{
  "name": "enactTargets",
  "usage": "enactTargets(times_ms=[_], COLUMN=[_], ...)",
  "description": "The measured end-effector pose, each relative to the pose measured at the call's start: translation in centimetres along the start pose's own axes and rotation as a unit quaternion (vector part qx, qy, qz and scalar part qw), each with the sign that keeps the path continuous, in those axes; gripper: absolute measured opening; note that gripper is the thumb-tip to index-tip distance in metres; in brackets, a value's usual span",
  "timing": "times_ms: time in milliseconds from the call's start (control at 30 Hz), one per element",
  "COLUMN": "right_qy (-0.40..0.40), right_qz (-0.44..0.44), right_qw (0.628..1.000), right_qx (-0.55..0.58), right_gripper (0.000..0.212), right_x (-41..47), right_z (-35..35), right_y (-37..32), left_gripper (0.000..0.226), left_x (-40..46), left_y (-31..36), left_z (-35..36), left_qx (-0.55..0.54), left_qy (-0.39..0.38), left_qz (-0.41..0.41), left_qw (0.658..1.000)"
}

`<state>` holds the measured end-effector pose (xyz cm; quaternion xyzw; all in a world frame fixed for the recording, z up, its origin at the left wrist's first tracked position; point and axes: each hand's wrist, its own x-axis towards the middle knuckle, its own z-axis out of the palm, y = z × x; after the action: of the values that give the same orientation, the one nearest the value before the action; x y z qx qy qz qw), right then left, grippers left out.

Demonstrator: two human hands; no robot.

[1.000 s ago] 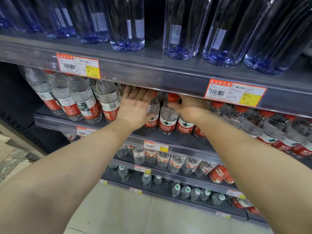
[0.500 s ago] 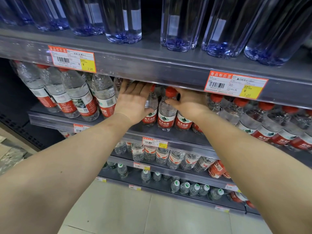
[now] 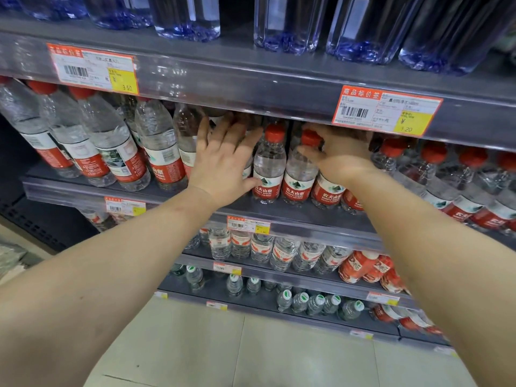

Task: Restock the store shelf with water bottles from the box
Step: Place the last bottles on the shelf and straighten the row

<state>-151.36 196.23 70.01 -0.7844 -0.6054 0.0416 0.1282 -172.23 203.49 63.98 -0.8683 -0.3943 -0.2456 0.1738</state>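
Small water bottles with red caps and red labels (image 3: 269, 171) stand in a row on the grey middle shelf (image 3: 307, 223). My left hand (image 3: 223, 160) is flat in front of the row with its fingers spread, and its thumb touches one small bottle. My right hand (image 3: 342, 156) curls around the top of the neighbouring small bottle (image 3: 298, 177), thumb in front and fingers behind its red cap. More small bottles (image 3: 446, 174) lean in a row to the right. The box is out of view.
Larger red-labelled bottles (image 3: 111, 146) fill the left of the same shelf. The upper shelf edge (image 3: 251, 88) with price tags hangs just above my hands and carries blue-tinted bottles (image 3: 287, 29). Lower shelves hold more bottles (image 3: 251, 247). Pale floor tiles (image 3: 251, 353) lie below.
My left hand has spread its fingers wider and slid slightly right against the bottles. My right hand has shifted from the bottle tops to grip one red cap.
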Motion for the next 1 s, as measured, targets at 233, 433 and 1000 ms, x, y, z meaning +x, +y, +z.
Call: enactTargets(times_ms=[233, 433, 1000], right_qy=[0.007, -0.001, 0.003], right_qz=[-0.003, -0.02, 0.039], right_qw=[1.0, 1.0, 0.995], right_qx=[-0.029, -0.01, -0.094], right_gripper=[0.055, 0.055, 0.069], right_x=[0.2, 0.2, -1.6], right_z=[-0.1, -0.6, -1.8], right_y=[0.8, 0.8, 5.8], left_gripper=[0.1, 0.097, 0.096], left_x=[-1.0, -0.9, -0.8], left_y=[0.9, 1.3, 4.4], left_z=[0.7, 0.3, 1.4], left_qx=[-0.001, -0.002, -0.016], left_qy=[0.0, -0.011, 0.061], left_qz=[0.004, -0.009, -0.019], left_qw=[1.0, 1.0, 0.998])
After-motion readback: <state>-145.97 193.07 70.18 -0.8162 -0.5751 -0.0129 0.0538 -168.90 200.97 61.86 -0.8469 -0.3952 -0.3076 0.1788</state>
